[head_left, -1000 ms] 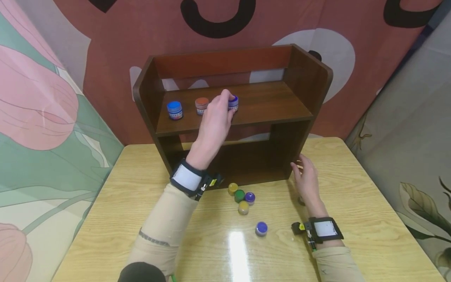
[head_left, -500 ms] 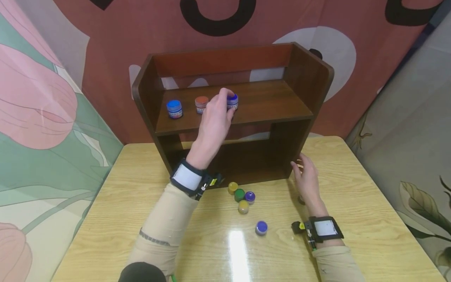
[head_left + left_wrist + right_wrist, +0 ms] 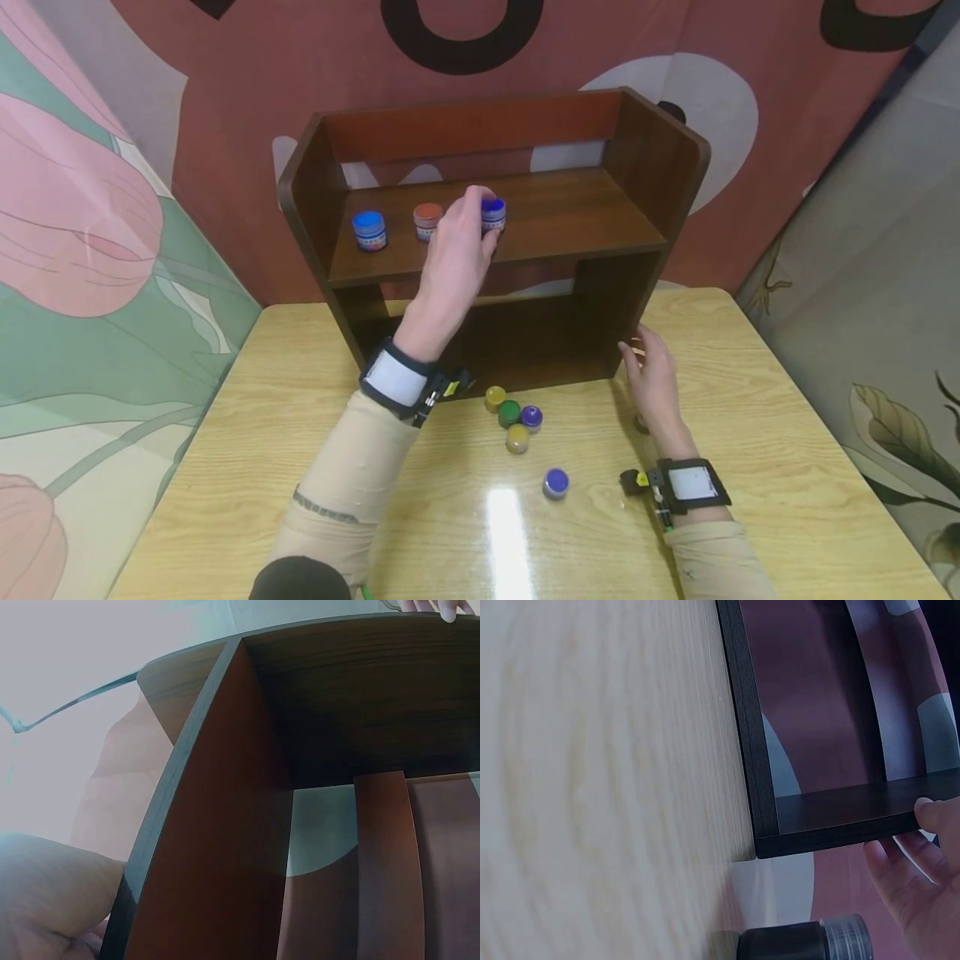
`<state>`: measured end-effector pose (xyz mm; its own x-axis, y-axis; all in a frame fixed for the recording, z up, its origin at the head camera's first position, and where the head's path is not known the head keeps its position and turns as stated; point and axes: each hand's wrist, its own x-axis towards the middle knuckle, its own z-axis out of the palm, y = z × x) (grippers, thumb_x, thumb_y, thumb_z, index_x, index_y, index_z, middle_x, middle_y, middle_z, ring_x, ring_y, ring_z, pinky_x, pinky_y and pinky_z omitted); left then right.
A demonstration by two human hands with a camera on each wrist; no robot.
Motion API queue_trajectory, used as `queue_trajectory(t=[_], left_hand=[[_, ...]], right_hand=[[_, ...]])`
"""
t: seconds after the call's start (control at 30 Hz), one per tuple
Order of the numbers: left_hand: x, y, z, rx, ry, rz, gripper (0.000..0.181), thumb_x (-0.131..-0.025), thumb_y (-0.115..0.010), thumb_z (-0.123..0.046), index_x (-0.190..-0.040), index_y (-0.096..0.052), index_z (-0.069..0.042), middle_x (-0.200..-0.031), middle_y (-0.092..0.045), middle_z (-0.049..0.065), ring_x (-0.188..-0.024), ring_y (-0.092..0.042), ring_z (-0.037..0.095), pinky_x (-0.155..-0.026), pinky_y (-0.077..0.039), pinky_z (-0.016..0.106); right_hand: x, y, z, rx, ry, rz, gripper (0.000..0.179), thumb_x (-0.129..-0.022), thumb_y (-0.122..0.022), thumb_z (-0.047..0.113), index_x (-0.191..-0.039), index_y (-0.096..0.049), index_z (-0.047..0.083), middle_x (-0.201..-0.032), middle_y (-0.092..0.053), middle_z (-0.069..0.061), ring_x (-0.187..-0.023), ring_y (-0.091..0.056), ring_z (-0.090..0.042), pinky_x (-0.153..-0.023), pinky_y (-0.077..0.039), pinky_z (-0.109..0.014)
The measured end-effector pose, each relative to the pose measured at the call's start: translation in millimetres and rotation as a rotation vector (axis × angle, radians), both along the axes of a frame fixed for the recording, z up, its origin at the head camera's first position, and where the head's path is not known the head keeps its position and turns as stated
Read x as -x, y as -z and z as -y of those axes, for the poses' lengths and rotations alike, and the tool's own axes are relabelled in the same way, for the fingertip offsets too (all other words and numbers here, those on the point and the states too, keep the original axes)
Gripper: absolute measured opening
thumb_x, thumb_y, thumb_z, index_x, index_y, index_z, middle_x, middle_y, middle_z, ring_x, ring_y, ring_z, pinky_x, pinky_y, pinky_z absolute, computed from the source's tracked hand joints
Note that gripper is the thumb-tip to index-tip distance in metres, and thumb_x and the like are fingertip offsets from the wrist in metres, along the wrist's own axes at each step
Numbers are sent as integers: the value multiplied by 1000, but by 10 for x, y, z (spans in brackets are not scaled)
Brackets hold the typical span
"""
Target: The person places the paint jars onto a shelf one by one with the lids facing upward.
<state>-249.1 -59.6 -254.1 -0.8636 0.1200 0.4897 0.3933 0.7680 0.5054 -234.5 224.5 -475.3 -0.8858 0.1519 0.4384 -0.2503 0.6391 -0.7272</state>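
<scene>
On the upper board of a dark brown wooden shelf (image 3: 585, 204), my left hand (image 3: 453, 258) holds a small paint jar (image 3: 494, 218) with a dark blue lid, fingers at its lid and side. To its left stand a paint jar with an orange-red lid (image 3: 427, 223), partly behind the hand, and one with a bright blue lid (image 3: 370, 232). My right hand (image 3: 652, 379) grips the shelf's right side panel low down. In the right wrist view its thumb (image 3: 928, 814) lies on the panel's front edge, with the fingers along the outer face.
On the table (image 3: 225, 467), before the shelf, sit jars with yellow (image 3: 495, 398), green (image 3: 509, 413) and purple (image 3: 531, 417) lids, another yellowish jar (image 3: 517, 438), and a blue-lidded jar (image 3: 556, 483) nearer. A dark jar (image 3: 787, 941) stands beside the right hand.
Slightly more of the dark blue lid shows beside the left fingers. The right hand keeps its place on the side panel, and the view has shifted a little.
</scene>
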Motion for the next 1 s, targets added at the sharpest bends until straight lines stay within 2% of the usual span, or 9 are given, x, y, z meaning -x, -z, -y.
queue_trajectory(t=[0.17, 0.37, 0.53, 0.73, 1.0], left_hand=[[-21, 13, 10, 1, 7, -31, 44, -94, -68, -13, -134, -49, -9, -141, -56, 12, -131, -58, 26, -109, -50, 38], [-32, 59, 14, 21, 27, -154, 41, -93, -70, -10, -131, -55, -8, -149, -50, 13, -136, -53, 27, -113, -46, 36], [-71, 97, 27, 30, 40, -232, 34, -93, -69, -8, -125, -60, -7, -147, -52, 13, -135, -54, 27, -113, -45, 35], [-150, 144, 43, 16, 66, -311, 29, -94, -68, -8, -122, -63, -6, -139, -59, 12, -130, -58, 25, -112, -47, 31], [-294, 271, 53, 9, 104, -481, 20, -93, -67, -4, -113, -67, -3, -122, -69, 13, -117, -65, 24, -107, -51, 29]], right_hand=[[2, -3, 4, -4, -3, 8, 33, -101, -56, 9, -132, -56, -1, -126, -62, -25, -112, -63, -41, -90, -58, -54], [-2, -3, 7, -5, -4, 16, 33, -101, -55, 9, -133, -55, -1, -126, -61, -26, -112, -62, -41, -90, -58, -55], [-5, -15, 4, -5, -4, 25, 33, -101, -55, 9, -132, -54, -3, -125, -61, -27, -112, -62, -42, -90, -58, -55], [-13, -28, 2, -2, -6, 32, 33, -102, -55, 9, -133, -54, -3, -125, -61, -27, -113, -62, -42, -90, -57, -55], [-16, -35, 5, -1, -5, 19, 32, -101, -56, 7, -131, -55, -3, -125, -61, -27, -112, -63, -43, -90, -58, -55]])
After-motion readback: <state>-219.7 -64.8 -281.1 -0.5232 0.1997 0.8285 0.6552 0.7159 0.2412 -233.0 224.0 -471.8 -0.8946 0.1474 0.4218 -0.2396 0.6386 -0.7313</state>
